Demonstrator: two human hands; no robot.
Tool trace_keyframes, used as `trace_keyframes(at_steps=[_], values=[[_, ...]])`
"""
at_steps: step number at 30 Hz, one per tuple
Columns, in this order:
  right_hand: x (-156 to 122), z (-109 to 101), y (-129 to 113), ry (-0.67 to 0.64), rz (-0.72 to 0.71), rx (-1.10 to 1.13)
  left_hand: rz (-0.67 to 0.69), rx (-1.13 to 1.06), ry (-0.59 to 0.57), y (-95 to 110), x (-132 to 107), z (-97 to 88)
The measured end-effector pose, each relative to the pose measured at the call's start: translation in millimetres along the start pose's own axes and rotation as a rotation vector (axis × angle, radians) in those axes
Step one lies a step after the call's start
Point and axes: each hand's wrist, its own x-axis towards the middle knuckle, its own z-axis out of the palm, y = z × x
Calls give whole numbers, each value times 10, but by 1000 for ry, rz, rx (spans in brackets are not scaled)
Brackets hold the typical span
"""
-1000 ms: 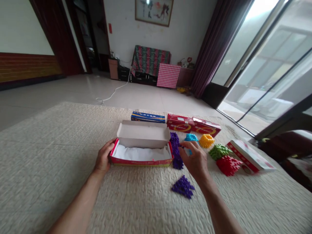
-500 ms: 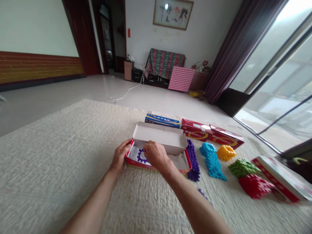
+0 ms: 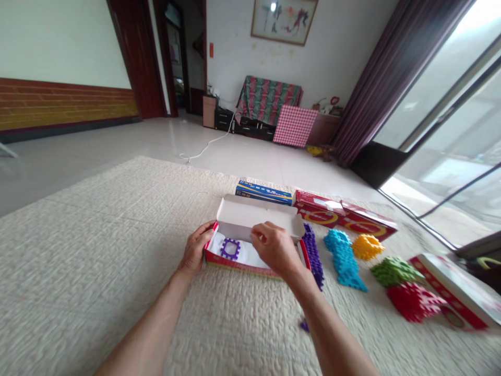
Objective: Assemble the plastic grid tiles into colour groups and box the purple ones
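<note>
A red cardboard box [image 3: 242, 267] with a white lining stands open, its white lid [image 3: 256, 213] tilted back. At its left end, my left hand [image 3: 195, 248] grips the side wall with the thumb and fingers. Inside, on the left, a purple square toothed plastic piece [image 3: 230, 249] lies on the white lining. Over the right half of the box is my right hand [image 3: 274, 248], fingers curled, with nothing visible in them. It covers part of the interior. Just right of the box stretches a row of purple toothed pieces [image 3: 312, 253].
To the right lie blue [image 3: 344, 258], yellow [image 3: 367, 247], green [image 3: 395, 271] and red toothed pieces [image 3: 415, 301]. Behind are a blue box [image 3: 264, 193] and two red boxes [image 3: 319, 209]. A white-and-red box [image 3: 454, 287] stands far right. A purple piece [image 3: 304, 325] lies near my right forearm.
My right hand has let go of the purple square piece in the box and moved right, away from it. My left hand stays on the box's left end. The view has shifted slightly.
</note>
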Motion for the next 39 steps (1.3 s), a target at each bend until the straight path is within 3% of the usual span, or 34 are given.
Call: trace_keyframes(at_steps=[3,6,11,17,21,39], values=[[-255,-307,381,223,68,58,-13,7,11,0,10,1],[-584,-520,811,316,221,11,-11,15,19,-6,21,-1],[-1085,-462,1233,299,370,-16,-2,18,38,-30,48,-11],[-1270,-75,1095,323,481,-161,-4,-4,44,-29,54,-15],[-1280,67,1025,319,520,-232,-16,-18,40,-21,49,-10],[-1286,111,959,255,639,-197,-8,8,24,-41,70,-26]])
